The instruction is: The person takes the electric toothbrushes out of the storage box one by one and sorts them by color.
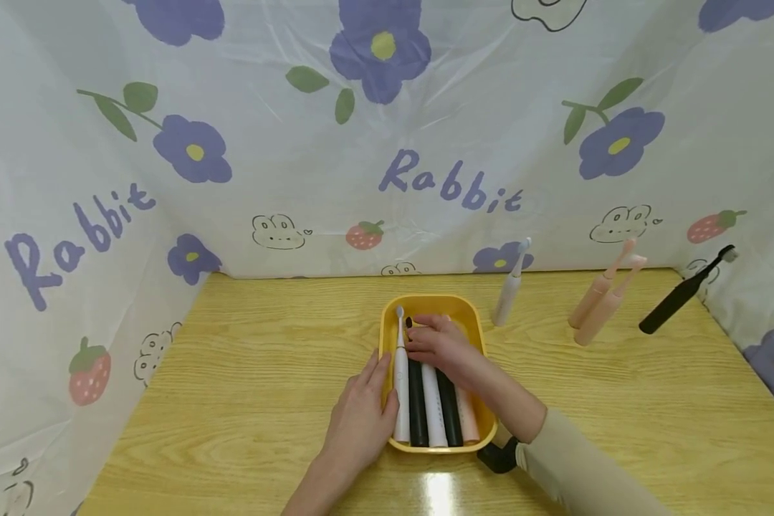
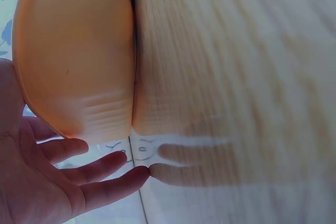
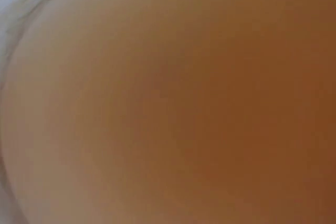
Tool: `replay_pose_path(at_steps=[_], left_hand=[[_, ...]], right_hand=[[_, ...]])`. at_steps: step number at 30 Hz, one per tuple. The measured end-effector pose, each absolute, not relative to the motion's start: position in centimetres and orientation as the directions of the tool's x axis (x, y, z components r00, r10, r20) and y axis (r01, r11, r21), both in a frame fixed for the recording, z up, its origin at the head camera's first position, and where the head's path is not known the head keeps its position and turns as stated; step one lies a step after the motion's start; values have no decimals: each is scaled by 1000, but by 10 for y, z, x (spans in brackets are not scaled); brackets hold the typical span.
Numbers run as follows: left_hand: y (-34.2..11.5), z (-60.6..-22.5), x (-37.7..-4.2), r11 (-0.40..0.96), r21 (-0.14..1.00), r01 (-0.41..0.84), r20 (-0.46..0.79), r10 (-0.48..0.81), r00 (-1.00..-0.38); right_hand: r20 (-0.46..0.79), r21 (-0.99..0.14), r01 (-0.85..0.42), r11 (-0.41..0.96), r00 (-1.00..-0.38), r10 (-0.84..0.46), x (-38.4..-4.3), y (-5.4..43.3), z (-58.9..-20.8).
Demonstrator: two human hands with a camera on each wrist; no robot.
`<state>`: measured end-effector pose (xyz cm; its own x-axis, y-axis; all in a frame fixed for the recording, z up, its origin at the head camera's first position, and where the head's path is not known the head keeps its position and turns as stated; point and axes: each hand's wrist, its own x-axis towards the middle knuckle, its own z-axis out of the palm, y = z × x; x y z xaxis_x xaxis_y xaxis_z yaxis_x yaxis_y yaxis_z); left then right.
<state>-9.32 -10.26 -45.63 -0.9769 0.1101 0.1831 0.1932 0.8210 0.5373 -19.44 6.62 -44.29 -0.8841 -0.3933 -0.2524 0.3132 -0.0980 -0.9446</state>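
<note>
A yellow tray [image 1: 435, 450] holds several electric toothbrushes side by side, handles toward me: a white toothbrush [image 1: 401, 394] at the left, black and white ones in the middle, a pink toothbrush [image 1: 467, 419] at the right. My left hand [image 1: 361, 412] rests against the tray's left side; in the left wrist view its fingers [image 2: 110, 190] stretch out beside the tray wall [image 2: 79, 56]. Over the far half of the tray lies my right hand [image 1: 448, 351], fingers extended leftward across the toothbrushes. It covers most of their heads. Only a blurred orange surface [image 3: 210, 103] fills the right wrist view.
Right of the tray, a white toothbrush [image 1: 508, 290], two pink toothbrushes [image 1: 598, 294] [image 1: 603, 315] and a black toothbrush [image 1: 674, 301] stand upright on the wooden table [image 1: 264, 344]. A patterned cloth [image 1: 284, 158] hangs behind and along both sides.
</note>
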Motion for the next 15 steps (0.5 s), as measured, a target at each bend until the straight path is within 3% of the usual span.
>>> replay_pose_path(at_steps=[15], left_hand=[[-102, -453, -93, 813, 556, 174, 150, 107, -983]], right_hand=[[-221, -965, 264, 6, -797, -563, -191, 63, -448]])
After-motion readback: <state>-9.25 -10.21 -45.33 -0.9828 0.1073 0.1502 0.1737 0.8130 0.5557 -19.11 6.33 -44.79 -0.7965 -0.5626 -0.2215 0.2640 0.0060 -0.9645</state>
